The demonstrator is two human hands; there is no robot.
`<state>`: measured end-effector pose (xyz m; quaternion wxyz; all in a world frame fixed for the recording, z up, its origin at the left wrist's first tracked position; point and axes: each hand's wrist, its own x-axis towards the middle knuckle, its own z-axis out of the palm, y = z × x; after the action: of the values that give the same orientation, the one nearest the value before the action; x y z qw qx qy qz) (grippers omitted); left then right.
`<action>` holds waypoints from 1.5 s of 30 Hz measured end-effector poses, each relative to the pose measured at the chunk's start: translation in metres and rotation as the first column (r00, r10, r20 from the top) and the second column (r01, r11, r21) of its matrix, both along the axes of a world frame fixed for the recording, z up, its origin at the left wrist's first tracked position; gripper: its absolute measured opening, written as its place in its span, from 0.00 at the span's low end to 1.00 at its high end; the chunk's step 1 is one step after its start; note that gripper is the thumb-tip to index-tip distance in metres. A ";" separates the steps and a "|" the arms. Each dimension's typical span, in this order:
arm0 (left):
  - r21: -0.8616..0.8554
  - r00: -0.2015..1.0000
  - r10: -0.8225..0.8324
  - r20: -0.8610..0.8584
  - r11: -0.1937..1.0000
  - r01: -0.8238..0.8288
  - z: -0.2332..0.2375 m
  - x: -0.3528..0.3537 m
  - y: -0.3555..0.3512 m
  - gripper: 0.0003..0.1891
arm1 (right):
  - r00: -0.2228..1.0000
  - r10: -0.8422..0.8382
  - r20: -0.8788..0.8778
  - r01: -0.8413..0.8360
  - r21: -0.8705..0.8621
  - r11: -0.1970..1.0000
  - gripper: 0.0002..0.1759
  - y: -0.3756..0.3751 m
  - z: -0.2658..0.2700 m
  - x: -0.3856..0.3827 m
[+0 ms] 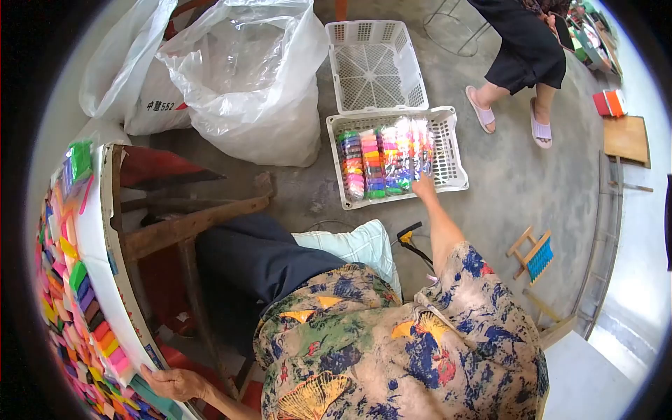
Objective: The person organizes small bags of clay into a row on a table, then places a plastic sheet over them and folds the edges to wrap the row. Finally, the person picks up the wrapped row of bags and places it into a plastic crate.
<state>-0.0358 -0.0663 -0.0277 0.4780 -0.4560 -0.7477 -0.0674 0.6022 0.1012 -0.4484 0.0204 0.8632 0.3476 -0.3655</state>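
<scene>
My right hand (423, 186) reaches to the near edge of a white plastic basket (455, 157), its fingers closed on the end of a clear bag of colored packets (422, 143). Beside that bag, more rows of colored packets (371, 157) lie in the basket. My left hand (175, 383) rests at the edge of a white table (115, 259), fingers spread and nothing visibly held. A row of colored packets (98, 318) lies on the table just beyond it, among a large pile of similar packets (59, 280).
An empty white basket (371, 70) adjoins the filled one. Large plastic sacks (255, 105) stand behind the table. Another person (525, 63) is at the upper right. A small wooden stool (535, 255) and a pale cushion (357, 248) are nearby.
</scene>
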 end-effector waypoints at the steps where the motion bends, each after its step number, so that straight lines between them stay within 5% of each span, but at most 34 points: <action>1: 0.004 1.000 0.000 0.000 1.000 0.000 -0.001 0.001 0.001 0.21 | 1.000 -0.002 -0.011 0.002 0.006 1.000 0.30 -0.009 0.004 -0.008; 4: 0.009 1.000 -0.019 0.013 1.000 0.019 -0.002 -0.005 0.001 0.22 | 0.989 0.120 0.081 -0.114 -0.077 0.991 0.29 -0.025 0.005 -0.035; 7: 0.015 0.999 -0.012 0.037 1.000 0.012 -0.001 0.007 0.003 0.22 | 0.885 0.429 0.179 -0.419 -0.094 0.903 0.29 -0.031 0.003 -0.056; 10: 0.009 0.991 -0.080 0.107 0.997 0.079 -0.009 0.000 0.003 0.22 | 0.845 0.527 0.089 -0.520 -0.091 0.849 0.26 -0.033 0.002 -0.077; 13: 0.090 0.962 -0.183 0.204 0.982 0.168 -0.013 -0.009 -0.004 0.20 | 0.893 0.447 -0.047 -0.420 0.266 0.868 0.24 -0.023 -0.004 -0.113; 15: 0.093 0.962 -0.093 0.257 0.993 0.072 -0.001 0.010 0.006 0.19 | 0.811 0.584 -0.011 -0.489 0.535 0.689 0.23 -0.003 0.004 -0.134; 17: 0.129 0.931 -0.054 0.361 0.992 0.008 0.005 0.017 0.009 0.19 | 0.795 0.605 -0.054 -0.479 0.555 0.680 0.22 0.028 0.053 -0.171; 19: 0.092 0.919 -0.008 0.393 0.995 -0.031 0.008 0.024 0.007 0.18 | 0.759 0.648 -0.062 -0.405 0.735 0.544 0.21 0.058 0.098 -0.211; 26: 0.135 0.816 -0.208 0.539 0.978 0.160 0.015 0.056 -0.009 0.21 | 0.508 0.856 -0.096 -0.043 0.990 0.137 0.17 0.075 0.325 -0.359; 32: 0.307 0.644 -0.370 0.669 0.927 0.214 0.046 0.052 -0.045 0.25 | 0.082 0.990 0.114 0.056 0.991 -0.119 0.19 0.028 0.430 -0.460; 33: 0.328 0.640 -0.384 0.666 0.921 0.211 0.051 0.048 -0.051 0.25 | 0.091 0.954 0.287 0.072 0.953 -0.294 0.19 0.023 0.441 -0.473; 35: 0.360 0.670 -0.387 0.634 0.914 0.187 0.063 0.043 -0.065 0.20 | -0.018 0.975 0.220 0.074 0.973 -0.218 0.20 0.010 0.451 -0.495; 38: 0.374 0.700 -0.369 0.612 0.914 0.155 0.080 0.024 -0.088 0.16 | -0.102 0.953 0.284 0.067 0.958 -0.278 0.18 0.004 0.463 -0.528; 41: 0.383 0.742 -0.323 0.587 0.919 0.097 0.098 -0.009 -0.109 0.14 | -0.218 0.963 0.161 -0.077 0.980 -0.181 0.15 0.005 0.468 -0.551; 42: 0.379 0.749 -0.296 0.593 0.923 0.064 0.103 -0.022 -0.114 0.13 | -0.227 0.973 0.034 -0.119 0.991 -0.062 0.10 0.003 0.466 -0.560; 45: 0.295 0.706 -0.194 0.681 0.955 -0.022 0.120 -0.059 -0.125 0.11 | -0.197 0.979 0.046 -0.283 0.954 -0.101 0.08 0.008 0.457 -0.574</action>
<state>-0.0944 -0.1908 0.0922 0.2136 -0.3579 -0.8332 -0.3635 0.0286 0.1095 0.0085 -0.2508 0.0563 0.8703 -0.4201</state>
